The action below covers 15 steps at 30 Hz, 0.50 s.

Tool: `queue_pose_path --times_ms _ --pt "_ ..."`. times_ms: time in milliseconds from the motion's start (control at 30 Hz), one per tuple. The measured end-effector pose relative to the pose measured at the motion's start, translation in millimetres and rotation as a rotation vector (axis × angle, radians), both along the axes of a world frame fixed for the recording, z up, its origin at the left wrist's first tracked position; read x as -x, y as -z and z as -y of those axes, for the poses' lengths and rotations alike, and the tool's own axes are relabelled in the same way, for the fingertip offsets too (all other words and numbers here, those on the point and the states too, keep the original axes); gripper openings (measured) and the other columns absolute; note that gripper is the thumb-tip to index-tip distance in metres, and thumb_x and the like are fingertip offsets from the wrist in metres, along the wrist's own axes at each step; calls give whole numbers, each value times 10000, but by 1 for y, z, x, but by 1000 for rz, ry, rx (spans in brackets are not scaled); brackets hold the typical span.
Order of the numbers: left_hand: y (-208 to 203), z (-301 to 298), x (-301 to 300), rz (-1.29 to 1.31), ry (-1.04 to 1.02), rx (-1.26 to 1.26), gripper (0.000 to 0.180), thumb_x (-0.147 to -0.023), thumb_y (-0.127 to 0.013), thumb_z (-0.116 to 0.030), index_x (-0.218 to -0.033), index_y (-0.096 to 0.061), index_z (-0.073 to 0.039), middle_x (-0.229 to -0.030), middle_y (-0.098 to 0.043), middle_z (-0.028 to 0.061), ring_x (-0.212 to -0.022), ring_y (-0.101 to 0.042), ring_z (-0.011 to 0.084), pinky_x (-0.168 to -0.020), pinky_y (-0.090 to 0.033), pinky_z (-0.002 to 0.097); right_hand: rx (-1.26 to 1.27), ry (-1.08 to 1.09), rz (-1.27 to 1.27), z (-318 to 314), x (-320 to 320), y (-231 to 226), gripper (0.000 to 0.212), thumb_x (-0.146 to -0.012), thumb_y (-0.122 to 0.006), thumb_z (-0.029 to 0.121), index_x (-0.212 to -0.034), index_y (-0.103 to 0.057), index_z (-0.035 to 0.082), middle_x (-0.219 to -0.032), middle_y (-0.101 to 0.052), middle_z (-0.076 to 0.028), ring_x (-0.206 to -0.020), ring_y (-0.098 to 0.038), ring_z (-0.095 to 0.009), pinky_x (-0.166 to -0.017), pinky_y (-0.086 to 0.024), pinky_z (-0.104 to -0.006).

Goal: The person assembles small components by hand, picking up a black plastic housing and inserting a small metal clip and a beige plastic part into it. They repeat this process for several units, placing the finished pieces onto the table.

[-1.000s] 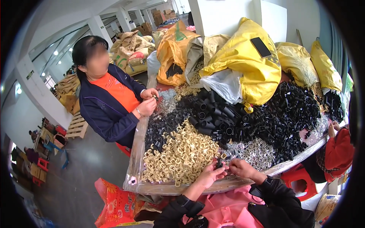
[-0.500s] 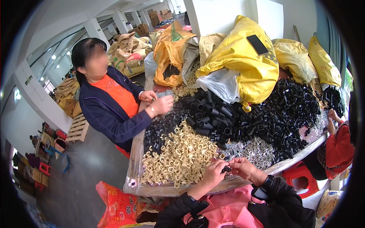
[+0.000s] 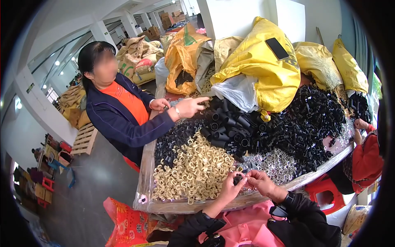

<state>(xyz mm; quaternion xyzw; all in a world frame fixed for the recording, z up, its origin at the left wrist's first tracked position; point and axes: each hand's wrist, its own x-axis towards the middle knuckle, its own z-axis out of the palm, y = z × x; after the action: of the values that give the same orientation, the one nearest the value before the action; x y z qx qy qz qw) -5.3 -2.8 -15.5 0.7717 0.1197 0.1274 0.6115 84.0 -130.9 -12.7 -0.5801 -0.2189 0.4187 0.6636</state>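
Observation:
My left hand (image 3: 230, 190) is closed around a small black part (image 3: 237, 178), which looks like plastic, just above the near edge of the table. Beside it, my right hand (image 3: 263, 183) has its fingers pinched together close to the part; whatever lies between those fingertips is too small to make out. To the left of my hands spreads a heap of gold-coloured U-shaped pieces (image 3: 193, 171). Beyond my right hand lie silver U-shaped pieces (image 3: 275, 164). Short black tubes (image 3: 226, 126) are piled farther back.
A co-worker in a dark jacket (image 3: 123, 119) stands at the table's left side, one arm reaching over the heaps. Red sleeves of another person (image 3: 364, 162) show at the right. Small black parts (image 3: 304, 119) and a big yellow sack (image 3: 267, 61) with a phone (image 3: 277, 48) fill the back.
The black part has turned and sits lower in my left hand, and my right fingertips have come off it slightly. The dark-jacketed co-worker's arm has stretched out toward the black tubes.

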Motion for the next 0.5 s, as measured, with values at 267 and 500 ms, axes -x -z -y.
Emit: queue_pose_path --times_ms 267,500 --pt "-14 -9 1 -64 206 1227 293 -843 -436 -123 -1121 -410 -36 -951 -537 69 -738 -560 164 -652 -475 278 53 43 922 5 -11 -24 54 -770 -530 62 -781 -481 43 -721 -479 -71 -596 -486 -194 -526 -411 -287" --pt "-7 -6 7 -118 148 1093 308 -859 -425 -143 -1140 -407 -15 -974 -530 62 -798 -550 157 -679 -478 280 -2 28 1272 2 -4 -42 139 -671 -577 32 -781 -494 48 -893 -469 -85 -861 -451 -247 -701 -334 -346"
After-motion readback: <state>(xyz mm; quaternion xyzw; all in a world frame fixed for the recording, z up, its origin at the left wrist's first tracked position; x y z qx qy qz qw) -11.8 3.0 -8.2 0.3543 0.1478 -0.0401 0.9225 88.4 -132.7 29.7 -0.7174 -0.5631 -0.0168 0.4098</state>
